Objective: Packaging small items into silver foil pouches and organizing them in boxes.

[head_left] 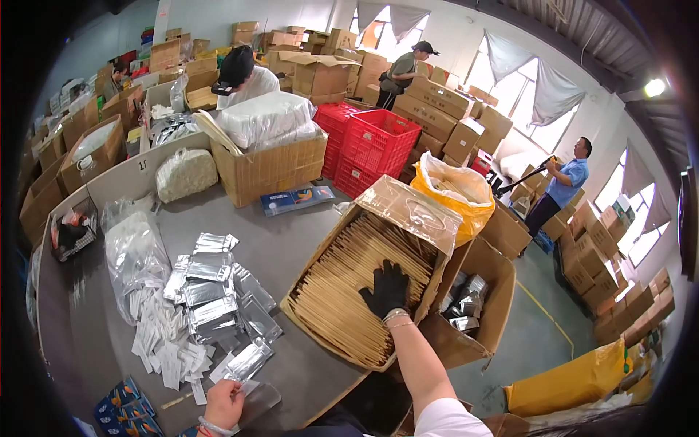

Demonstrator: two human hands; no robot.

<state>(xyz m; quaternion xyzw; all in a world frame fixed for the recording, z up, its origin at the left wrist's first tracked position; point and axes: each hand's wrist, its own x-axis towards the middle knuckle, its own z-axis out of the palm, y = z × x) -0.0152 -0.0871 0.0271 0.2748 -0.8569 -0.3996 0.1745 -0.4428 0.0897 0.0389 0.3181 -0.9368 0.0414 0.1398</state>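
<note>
My right hand (386,290), in a black glove, lies with spread fingers on a tightly packed row of flat brown kraft pieces (349,291). These stand on edge in an open cardboard box (408,204) tilted at the table's right side. Low in the view, my bare left hand (224,404) is closed on the edge of a clear plastic piece (260,400). Just beyond it lies a silver packet (249,360). A heap of silver packets in clear plastic (212,298) spreads over the table, beside many small white paper slips (166,339).
Blue printed packs (124,408) lie at the near left, a clear plastic bag (135,244) behind. A carton with wrapped white bundles (269,164) and red crates (378,142) stand at the back. Right of my box sits another open carton (495,291). Several people work farther off.
</note>
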